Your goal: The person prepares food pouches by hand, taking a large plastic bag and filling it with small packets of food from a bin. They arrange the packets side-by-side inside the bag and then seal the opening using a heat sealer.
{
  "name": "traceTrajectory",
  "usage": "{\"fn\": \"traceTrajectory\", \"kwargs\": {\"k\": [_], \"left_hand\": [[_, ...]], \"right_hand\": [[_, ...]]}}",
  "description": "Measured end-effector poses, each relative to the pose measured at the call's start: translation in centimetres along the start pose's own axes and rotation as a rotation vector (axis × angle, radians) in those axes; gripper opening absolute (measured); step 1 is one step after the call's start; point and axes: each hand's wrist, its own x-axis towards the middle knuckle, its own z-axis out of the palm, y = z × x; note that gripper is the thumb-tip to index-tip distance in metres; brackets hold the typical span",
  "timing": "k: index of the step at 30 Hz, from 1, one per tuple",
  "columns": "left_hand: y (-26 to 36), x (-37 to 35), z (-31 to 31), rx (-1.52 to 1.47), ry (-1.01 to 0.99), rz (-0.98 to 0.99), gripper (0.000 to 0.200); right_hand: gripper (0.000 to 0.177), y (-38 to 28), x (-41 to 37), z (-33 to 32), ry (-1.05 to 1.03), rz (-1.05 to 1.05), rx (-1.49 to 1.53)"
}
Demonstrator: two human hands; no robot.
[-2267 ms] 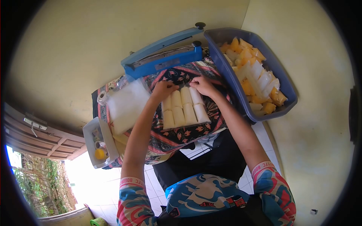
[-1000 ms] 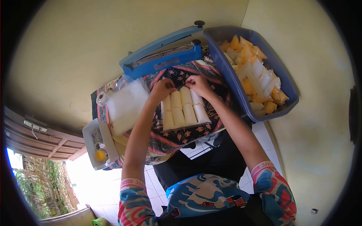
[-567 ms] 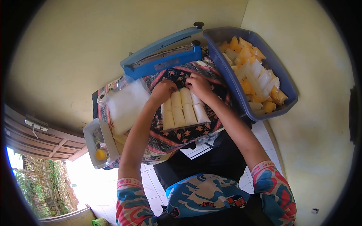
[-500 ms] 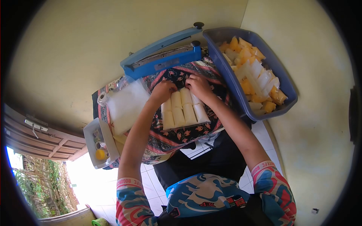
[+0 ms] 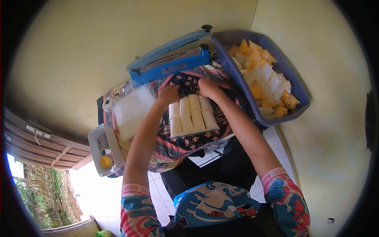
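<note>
A clear plastic bag (image 5: 193, 116) lies flat on the patterned cloth, packed with several pale cream rolls in two rows. My left hand (image 5: 169, 94) is closed at the bag's far left corner, fingers curled inward. At the far right corner my right hand (image 5: 207, 87) is likewise closed, a little higher than the left. Between the hands, the bag's see-through far edge is hard to make out against the dark cloth. Just beyond them stands a blue impulse sealer (image 5: 173, 65) with its long arm raised.
To the right is a blue-grey tub (image 5: 286, 118) of yellow and white packets. A stack of clear bags (image 5: 134, 106) lies left, beside a tape roll (image 5: 107, 104). A white bin (image 5: 96, 150) with small items sits at the table's left edge. Walls close in behind and right.
Both hands have shifted slightly away from the rolls, and the right has drawn a bit to the right. The rolls' far ends now show more fully.
</note>
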Motion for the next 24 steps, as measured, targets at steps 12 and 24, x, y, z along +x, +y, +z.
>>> {"fn": "traceTrajectory", "kwargs": {"k": [12, 24], "left_hand": [[-2.3, -0.4, 3.6, -0.373, 0.359, 0.355, 0.009], [-0.7, -3.3, 2.1, -0.521, 0.528, 0.266, 0.018]], "right_hand": [[0.023, 1.8, 1.3, -0.3, -0.224, 0.016, 0.111], [0.028, 2.3, -0.6, -1.5, -0.115, -0.088, 0.344]]}}
